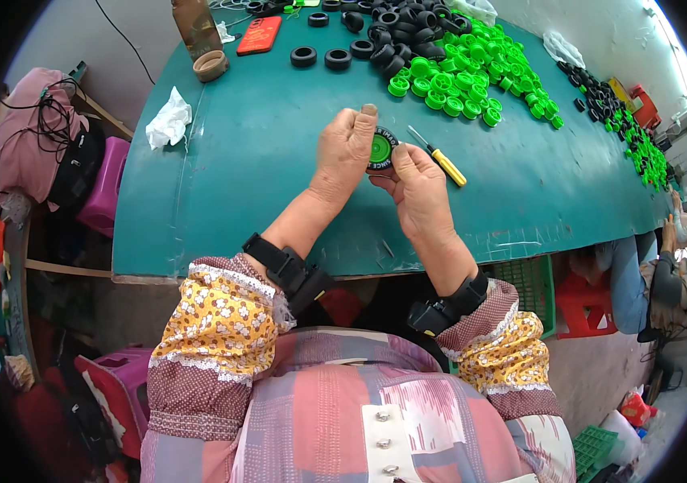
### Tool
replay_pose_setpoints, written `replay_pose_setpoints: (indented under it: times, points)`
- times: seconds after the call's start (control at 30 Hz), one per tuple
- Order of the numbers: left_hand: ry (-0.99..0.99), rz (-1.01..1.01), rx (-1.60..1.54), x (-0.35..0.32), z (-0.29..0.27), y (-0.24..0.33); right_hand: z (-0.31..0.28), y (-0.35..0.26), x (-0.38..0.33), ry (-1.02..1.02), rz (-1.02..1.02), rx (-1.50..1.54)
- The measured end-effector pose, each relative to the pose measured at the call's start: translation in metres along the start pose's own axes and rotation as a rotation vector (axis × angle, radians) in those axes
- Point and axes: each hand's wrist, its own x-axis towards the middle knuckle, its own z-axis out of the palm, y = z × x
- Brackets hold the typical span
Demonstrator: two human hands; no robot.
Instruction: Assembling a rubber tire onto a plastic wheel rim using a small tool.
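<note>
Toy wheel: a green plastic hub set inside a black rubber tire, with pale lettering around the sidewall; its round face is turned up toward the camera.
Wheel's place: held up over the near half of the table, between the two hands, touching both.
Left hand: gripping the wheel's left side, thumb raised at the top; the hand covers that edge.
Right hand: thumb and fingers pinched on the wheel's lower right edge; the hand sits slightly lower than the other.
Hard to make out: the wheel's back and left rim are hidden, as are most of the left fingertips; whether the tire is fully seated on the hub cannot be told.
Screwdriver: yellow-handled, lying just right of the right hand.
Loose tires: a black heap beyond the hands, a few lying singly to its left.
Loose hubs: a bright green pile beside the tires.
Tabletop: dark green, scuffed along its near edge.
Far right: a co-worker, partly cut off by the dark fisheye rim.
</note>
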Motion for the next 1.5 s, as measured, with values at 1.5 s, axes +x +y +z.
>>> replay_pose_setpoints:
  times: [1.5]
  points:
    - [0.193, 0.344, 0.375, -0.028, 0.002, 0.043, 0.019, -0.011, -0.006, -0.086, -0.063, -0.092]
